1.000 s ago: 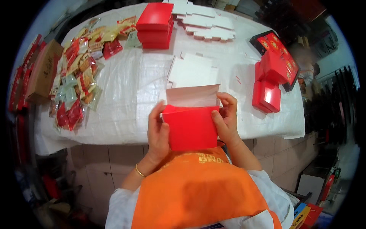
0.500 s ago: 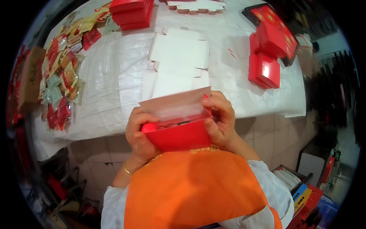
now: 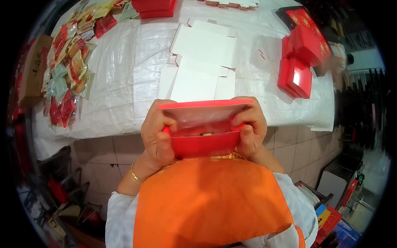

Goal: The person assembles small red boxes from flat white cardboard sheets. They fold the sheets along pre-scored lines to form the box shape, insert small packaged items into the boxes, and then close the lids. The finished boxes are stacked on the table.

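Observation:
Between both hands I hold a small red cardboard box [image 3: 202,145] against my orange apron. Its lid flap stands up at the far side, showing a pale inner face and a red folded edge. My left hand [image 3: 158,132] grips the left end, thumb at the near corner and fingers at the side. My right hand [image 3: 251,126] clasps the right end the same way. Inside the box a small dark and yellowish item shows, too little of it to name. Just beyond lie flat white carton blanks [image 3: 202,58] on the table.
A white woven sheet covers the table [image 3: 120,91]. Packaged snack pouches [image 3: 74,66] lie along its left side, beside a brown carton [image 3: 34,70]. Red boxes [image 3: 155,8] are stacked at the back; more red boxes [image 3: 295,78] sit at right by a patterned black-edged tray [image 3: 304,20].
The box has turned level toward me, and its lid flap has folded at the top, now showing a red edge. Both hands have shifted their grip on its ends.

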`<state>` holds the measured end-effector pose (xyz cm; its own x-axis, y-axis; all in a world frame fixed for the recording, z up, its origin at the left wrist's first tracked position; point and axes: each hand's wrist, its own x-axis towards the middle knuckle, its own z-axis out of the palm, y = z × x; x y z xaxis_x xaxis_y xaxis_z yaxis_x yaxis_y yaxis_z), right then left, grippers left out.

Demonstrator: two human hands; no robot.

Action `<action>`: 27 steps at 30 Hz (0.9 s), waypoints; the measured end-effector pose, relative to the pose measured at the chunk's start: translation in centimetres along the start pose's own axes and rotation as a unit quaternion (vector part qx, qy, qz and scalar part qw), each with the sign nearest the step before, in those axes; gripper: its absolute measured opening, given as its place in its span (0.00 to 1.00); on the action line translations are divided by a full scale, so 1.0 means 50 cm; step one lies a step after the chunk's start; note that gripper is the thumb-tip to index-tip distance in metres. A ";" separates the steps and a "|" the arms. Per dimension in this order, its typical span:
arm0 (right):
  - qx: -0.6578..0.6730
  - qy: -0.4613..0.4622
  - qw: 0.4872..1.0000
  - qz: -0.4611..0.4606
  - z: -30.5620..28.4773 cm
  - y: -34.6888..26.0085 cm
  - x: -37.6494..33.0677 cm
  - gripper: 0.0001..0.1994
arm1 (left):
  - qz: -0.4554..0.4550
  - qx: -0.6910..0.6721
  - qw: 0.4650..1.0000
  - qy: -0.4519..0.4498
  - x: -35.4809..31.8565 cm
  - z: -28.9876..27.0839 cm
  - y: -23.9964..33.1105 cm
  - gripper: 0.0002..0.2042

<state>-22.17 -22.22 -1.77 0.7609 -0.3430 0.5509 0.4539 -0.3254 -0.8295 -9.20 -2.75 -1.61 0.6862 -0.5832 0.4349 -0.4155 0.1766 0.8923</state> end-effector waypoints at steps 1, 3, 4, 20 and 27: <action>0.047 0.032 0.998 0.005 0.022 0.007 -0.002 0.10 | 0.000 -0.012 1.000 0.011 -0.006 0.001 -0.005 0.29; 0.099 0.060 0.992 0.046 0.036 0.000 0.004 0.13 | -0.019 -0.039 0.998 0.040 -0.023 0.004 -0.015 0.26; 0.104 0.055 0.990 0.081 0.036 -0.015 0.011 0.14 | -0.038 -0.055 0.996 0.059 -0.034 0.005 -0.019 0.24; 0.065 -0.023 0.989 0.128 -0.006 -0.020 0.026 0.21 | -0.219 -0.165 0.961 0.041 0.010 -0.021 0.051 0.30; 0.214 -0.029 0.921 0.324 -0.004 -0.029 0.040 0.20 | -0.253 -0.095 0.963 -0.004 0.016 -0.038 0.048 0.18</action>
<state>-21.39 -22.61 0.57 0.9541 -0.2915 -0.0682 0.0275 0.3121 -0.9496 -8.49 -1.27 1.10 0.7667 -0.6391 -0.0611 0.0873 0.0095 0.9961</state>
